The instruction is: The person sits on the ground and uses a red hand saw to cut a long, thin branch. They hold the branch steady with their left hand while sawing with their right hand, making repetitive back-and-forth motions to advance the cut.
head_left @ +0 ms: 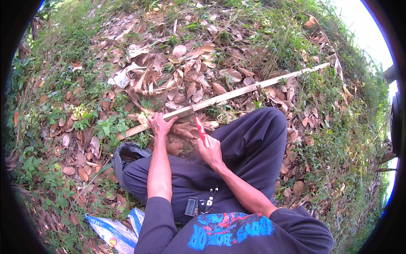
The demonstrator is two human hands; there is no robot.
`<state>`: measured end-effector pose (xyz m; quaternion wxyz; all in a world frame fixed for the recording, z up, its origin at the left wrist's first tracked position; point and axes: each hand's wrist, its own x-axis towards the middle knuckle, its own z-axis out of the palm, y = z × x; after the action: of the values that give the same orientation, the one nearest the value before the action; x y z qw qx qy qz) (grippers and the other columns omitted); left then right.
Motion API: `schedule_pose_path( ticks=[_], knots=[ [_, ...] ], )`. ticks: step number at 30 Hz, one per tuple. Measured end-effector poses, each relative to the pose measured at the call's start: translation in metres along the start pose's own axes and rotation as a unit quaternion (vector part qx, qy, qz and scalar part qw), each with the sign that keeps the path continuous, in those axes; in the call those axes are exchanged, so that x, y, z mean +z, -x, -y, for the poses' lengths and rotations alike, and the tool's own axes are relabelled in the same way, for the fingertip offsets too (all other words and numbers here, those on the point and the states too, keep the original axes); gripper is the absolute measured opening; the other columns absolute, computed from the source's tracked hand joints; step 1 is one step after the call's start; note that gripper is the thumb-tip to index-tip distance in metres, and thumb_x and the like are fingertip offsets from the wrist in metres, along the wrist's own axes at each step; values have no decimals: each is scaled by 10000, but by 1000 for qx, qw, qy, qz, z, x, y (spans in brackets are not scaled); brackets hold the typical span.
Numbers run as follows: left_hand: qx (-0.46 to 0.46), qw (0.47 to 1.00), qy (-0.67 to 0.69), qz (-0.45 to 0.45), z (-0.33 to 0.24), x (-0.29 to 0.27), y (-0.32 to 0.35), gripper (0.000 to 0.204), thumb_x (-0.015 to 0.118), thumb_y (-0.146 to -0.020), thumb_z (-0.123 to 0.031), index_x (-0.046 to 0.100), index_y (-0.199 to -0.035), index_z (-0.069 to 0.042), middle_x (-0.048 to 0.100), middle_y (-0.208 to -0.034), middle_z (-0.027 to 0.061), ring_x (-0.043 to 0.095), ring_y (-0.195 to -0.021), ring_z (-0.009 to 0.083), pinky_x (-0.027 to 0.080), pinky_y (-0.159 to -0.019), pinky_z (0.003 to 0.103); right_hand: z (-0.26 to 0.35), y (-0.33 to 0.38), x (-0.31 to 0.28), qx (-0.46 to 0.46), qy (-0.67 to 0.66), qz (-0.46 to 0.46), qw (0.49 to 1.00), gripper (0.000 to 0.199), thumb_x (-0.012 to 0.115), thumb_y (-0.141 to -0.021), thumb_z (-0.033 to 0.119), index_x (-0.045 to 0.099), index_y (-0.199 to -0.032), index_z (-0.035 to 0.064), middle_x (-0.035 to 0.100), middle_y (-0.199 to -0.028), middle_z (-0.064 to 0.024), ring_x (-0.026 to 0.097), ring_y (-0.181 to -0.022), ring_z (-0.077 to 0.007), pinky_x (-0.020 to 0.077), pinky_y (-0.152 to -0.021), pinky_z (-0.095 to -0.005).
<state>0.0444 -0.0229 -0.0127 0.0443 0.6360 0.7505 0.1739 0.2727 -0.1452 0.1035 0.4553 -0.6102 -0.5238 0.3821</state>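
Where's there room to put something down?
Right of the right knee, below the wooden stick's right end, on the leaves and grass. It's crowded around the saw, where the left hand holds the stick, right hand the saw.

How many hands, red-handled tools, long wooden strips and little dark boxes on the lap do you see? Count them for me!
Hands: 2 (left hand, right hand)
Red-handled tool: 1
Long wooden strip: 1
Little dark box: 1
Total: 5

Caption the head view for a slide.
Left hand on a long wooden strip, right hand gripping a red-handled tool set against it.
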Motion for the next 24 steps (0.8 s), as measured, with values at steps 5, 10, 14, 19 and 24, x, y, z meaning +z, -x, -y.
schedule_pose_path(
  ticks=[5,10,14,19,24],
  knots=[
    [-16,999,5,39,-11,4,-16,848,712,-645,-770,681,-1001,-1,621,-1123,138,491,-1178,423,260,-1090,593,15,15,-15,-11,-10,-10,1000,210,614,-874,110,535,-739,-31,483,-563,-155,437,-478,-211,405,-497,-396],
    [-46,995,12,86,-2,-6,-22,923,671,-639,-825,688,-1065,-7,596,-1210,152,414,-1250,436,265,-1080,612,45,57,-38,-25,-1,103,994,152,641,-862,98,591,-802,-32,575,-596,-211,633,-546,-370,490,-518,-430],
    [-21,998,1,62,5,7,-22,888,662,-646,-824,674,-1037,-27,586,-1135,135,461,-1134,398,312,-1021,550,50,56,-45,-8,-17,88,996,145,636,-870,96,608,-829,-40,559,-569,-184,607,-487,-295,464,-500,-386],
    [-19,999,-19,27,-2,3,-5,809,714,-679,-742,673,-1084,-43,589,-1141,131,478,-1127,374,353,-1007,521,41,54,-54,24,-49,50,997,158,632,-882,84,586,-779,-27,500,-523,-85,482,-448,-121,396,-462,-331],
    [-29,999,-24,37,-4,-5,-4,843,690,-668,-779,689,-1085,-47,610,-1141,127,488,-1099,353,353,-995,489,22,41,-55,48,-41,3,998,240,617,-899,70,491,-710,-4,413,-544,-48,355,-508,-90,345,-472,-330]
  ],
)
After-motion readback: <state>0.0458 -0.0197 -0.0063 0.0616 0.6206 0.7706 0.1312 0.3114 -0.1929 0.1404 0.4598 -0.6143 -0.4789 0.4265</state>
